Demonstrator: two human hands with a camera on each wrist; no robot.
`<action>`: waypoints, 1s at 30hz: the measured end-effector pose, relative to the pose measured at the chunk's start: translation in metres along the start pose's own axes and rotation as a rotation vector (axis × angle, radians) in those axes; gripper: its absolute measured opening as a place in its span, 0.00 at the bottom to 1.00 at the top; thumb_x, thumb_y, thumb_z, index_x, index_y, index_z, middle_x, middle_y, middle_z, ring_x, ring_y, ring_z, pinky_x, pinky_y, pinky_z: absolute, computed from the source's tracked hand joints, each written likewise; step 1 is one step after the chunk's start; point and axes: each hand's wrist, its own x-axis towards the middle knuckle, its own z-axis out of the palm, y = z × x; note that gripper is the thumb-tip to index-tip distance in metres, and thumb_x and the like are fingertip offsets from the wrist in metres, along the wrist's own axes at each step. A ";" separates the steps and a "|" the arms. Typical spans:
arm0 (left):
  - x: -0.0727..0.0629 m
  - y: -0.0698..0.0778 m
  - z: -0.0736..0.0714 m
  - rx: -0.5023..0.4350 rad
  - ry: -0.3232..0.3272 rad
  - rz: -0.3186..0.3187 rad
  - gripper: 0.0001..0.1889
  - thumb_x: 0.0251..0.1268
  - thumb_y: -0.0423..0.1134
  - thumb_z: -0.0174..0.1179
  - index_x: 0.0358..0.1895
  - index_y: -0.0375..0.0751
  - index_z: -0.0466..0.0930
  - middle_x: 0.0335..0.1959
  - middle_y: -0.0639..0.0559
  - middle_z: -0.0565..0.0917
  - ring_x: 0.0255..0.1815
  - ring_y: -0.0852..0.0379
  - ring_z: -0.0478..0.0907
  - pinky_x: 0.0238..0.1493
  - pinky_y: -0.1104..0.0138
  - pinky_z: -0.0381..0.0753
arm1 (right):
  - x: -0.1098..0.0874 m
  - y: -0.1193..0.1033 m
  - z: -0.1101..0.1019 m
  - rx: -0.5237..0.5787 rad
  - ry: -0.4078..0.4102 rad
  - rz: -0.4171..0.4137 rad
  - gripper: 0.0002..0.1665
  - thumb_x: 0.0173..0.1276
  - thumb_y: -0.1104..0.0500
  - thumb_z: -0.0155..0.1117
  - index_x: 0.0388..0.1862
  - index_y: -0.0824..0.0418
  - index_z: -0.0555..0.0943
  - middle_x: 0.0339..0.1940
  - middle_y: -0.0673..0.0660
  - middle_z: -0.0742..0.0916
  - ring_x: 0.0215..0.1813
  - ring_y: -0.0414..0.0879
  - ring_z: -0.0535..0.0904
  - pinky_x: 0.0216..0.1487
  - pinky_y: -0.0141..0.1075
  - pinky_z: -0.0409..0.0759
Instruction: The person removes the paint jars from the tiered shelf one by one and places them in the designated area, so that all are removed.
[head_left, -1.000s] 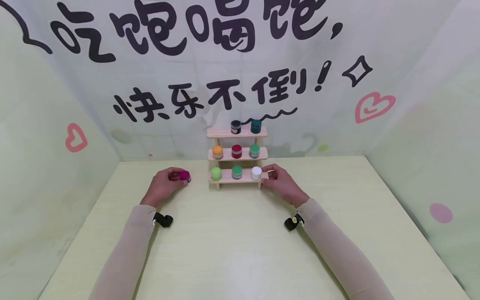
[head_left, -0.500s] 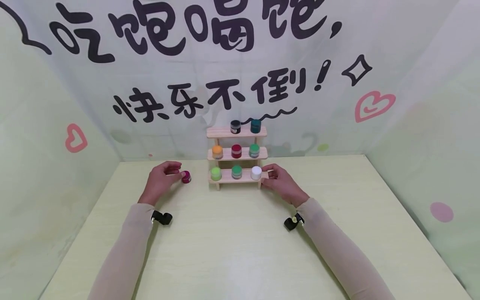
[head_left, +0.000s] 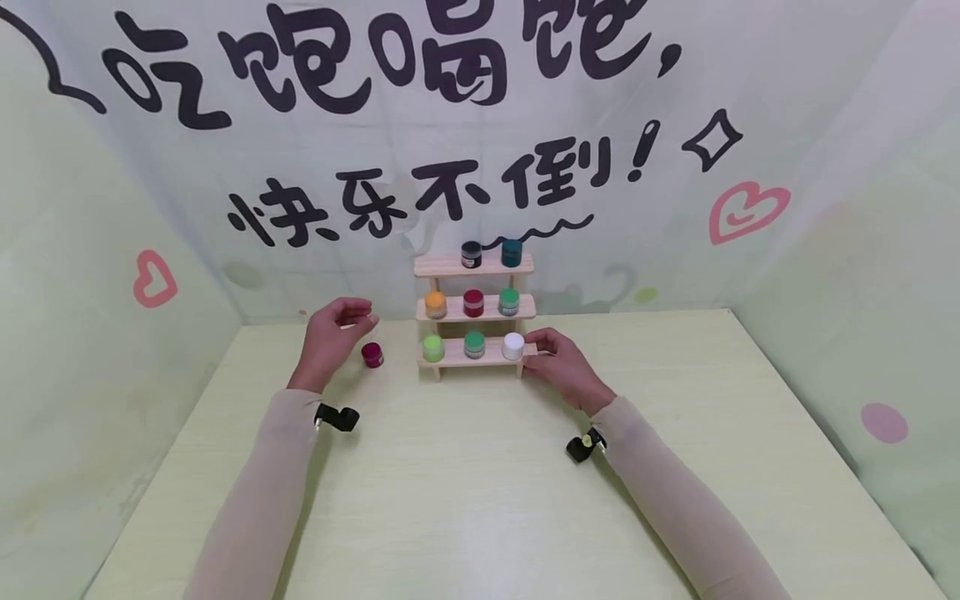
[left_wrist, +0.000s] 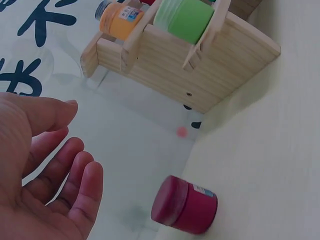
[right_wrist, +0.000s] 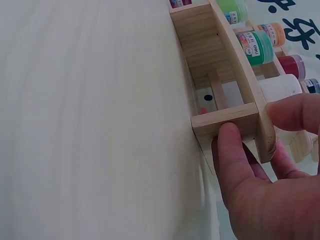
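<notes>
A magenta paint jar (head_left: 372, 356) stands on the table, left of a three-tier wooden display shelf (head_left: 435, 266). My left hand (head_left: 330, 340) hovers just behind and left of that jar, apart from it, with loosely bent fingers and nothing held; the left wrist view shows the gap between hand and jar (left_wrist: 185, 205). At the shelf's lower right end, my right hand (head_left: 567, 369) grips the wood. In the right wrist view the thumb lies on the bottom tier beside the white jar (right_wrist: 281, 88), and fingers press the side support (right_wrist: 225, 116).
Several paint jars stand on the shelf: black (head_left: 471, 254) and teal (head_left: 512, 252) on top, orange (head_left: 435, 304), red and green in the middle, light green (head_left: 432, 347), green and white below. A printed cloth wall (head_left: 645, 267) rises behind the table.
My left hand has let go of the magenta jar, then lifted away toward the back. The jar stays on the table. My right hand keeps its grip on the shelf.
</notes>
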 end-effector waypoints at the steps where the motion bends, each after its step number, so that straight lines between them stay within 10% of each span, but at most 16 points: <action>1: 0.001 0.004 0.002 -0.008 0.003 0.006 0.25 0.73 0.51 0.69 0.65 0.41 0.81 0.57 0.46 0.85 0.59 0.50 0.81 0.59 0.67 0.81 | 0.000 0.000 0.000 0.003 0.005 0.000 0.26 0.73 0.67 0.66 0.68 0.63 0.73 0.61 0.63 0.78 0.59 0.53 0.79 0.63 0.41 0.87; 30: 0.035 0.096 0.051 -0.108 -0.001 0.146 0.19 0.72 0.42 0.69 0.62 0.41 0.83 0.57 0.46 0.86 0.58 0.50 0.80 0.68 0.56 0.81 | 0.002 0.005 -0.001 0.019 0.015 -0.001 0.24 0.74 0.66 0.67 0.67 0.61 0.75 0.61 0.62 0.79 0.58 0.52 0.79 0.59 0.38 0.88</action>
